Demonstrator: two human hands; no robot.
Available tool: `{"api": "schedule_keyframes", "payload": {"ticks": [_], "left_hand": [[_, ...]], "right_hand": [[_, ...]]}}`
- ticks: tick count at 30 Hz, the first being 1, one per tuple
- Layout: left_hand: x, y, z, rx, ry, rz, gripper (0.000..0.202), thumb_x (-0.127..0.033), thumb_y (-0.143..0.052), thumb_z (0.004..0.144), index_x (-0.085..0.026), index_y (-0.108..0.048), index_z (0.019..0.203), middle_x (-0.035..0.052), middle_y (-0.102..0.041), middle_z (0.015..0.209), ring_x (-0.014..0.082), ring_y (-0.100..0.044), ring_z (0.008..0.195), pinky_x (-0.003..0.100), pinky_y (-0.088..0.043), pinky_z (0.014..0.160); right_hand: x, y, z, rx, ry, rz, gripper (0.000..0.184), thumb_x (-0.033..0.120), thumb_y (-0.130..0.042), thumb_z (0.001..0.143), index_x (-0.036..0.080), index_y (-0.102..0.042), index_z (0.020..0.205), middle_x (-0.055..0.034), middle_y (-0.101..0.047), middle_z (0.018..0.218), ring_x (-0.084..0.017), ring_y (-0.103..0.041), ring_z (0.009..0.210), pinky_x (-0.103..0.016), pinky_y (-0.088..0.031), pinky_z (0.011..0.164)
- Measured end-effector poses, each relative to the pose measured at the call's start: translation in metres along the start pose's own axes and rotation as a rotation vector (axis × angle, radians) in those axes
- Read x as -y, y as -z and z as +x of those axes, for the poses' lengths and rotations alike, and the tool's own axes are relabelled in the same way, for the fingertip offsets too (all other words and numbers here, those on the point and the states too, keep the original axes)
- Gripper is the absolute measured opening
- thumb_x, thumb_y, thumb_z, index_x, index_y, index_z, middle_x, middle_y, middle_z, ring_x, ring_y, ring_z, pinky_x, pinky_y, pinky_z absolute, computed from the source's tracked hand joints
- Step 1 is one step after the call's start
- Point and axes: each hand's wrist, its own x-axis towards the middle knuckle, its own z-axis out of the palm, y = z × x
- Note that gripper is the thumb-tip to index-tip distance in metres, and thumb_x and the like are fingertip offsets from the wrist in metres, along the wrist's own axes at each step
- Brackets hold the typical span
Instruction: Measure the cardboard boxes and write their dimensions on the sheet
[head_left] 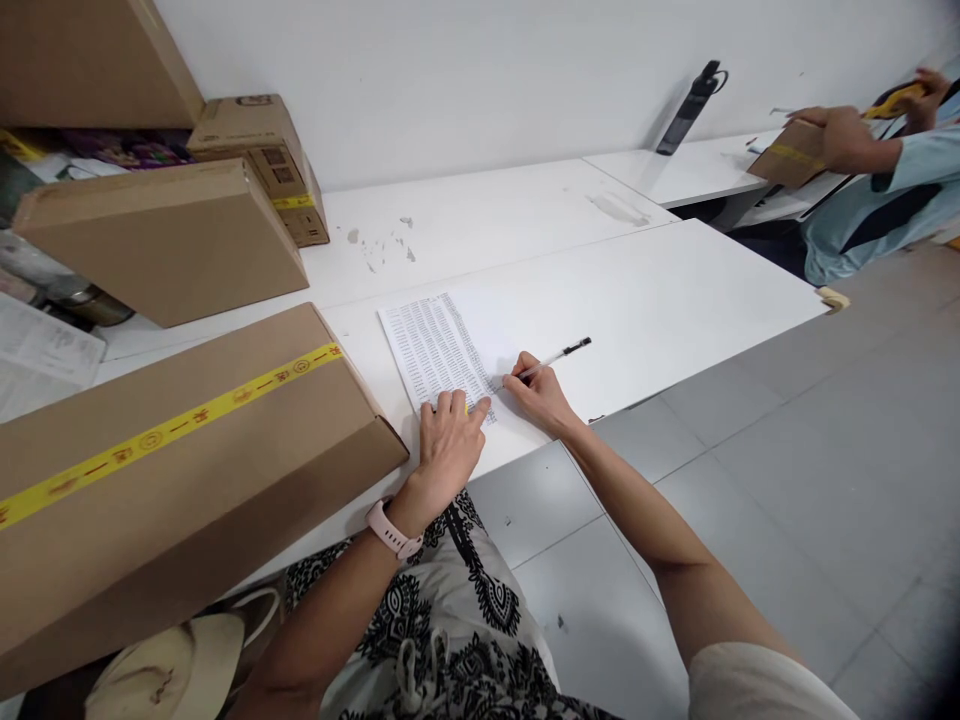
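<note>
Pen (556, 357) clamped in the right hand (541, 398).
At its ten o'clock, paper (429, 345) is partly covered by the left hand (451, 440), whose grip cannot be told.

2 forearms (360, 590) extend forward; left hand (452, 435) palm down, fingers (444, 402) slightly apart; right hand (541, 395) curled in a pinch.

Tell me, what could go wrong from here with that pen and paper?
The paper lies under the left hand and might slide if that hand shifts. The right hand holds the pen near the paper's edge, so a stroke could stray onto the table. The big box sits close to the left arm, so a bump might jog the writing.
</note>
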Motion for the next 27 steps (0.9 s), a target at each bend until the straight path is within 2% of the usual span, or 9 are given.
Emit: {"api": "schedule_keyframes", "payload": {"ticks": [27], "left_hand": [[-0.0001,-0.0014,-0.0003,-0.01,-0.004,0.01,0.049,-0.013,-0.051,0.091,-0.026,-0.058,0.138,0.0125,-0.059,0.105,0.0314,-0.05,0.1,0.044,-0.038,0.079]], "right_hand": [[0.0026,-0.0003,-0.0004,0.003,-0.003,-0.03,0.017,0.025,-0.058,0.078,0.023,-0.043,0.069,0.0057,-0.036,0.06,-0.013,-0.035,0.059,-0.028,-0.027,0.056]]}}
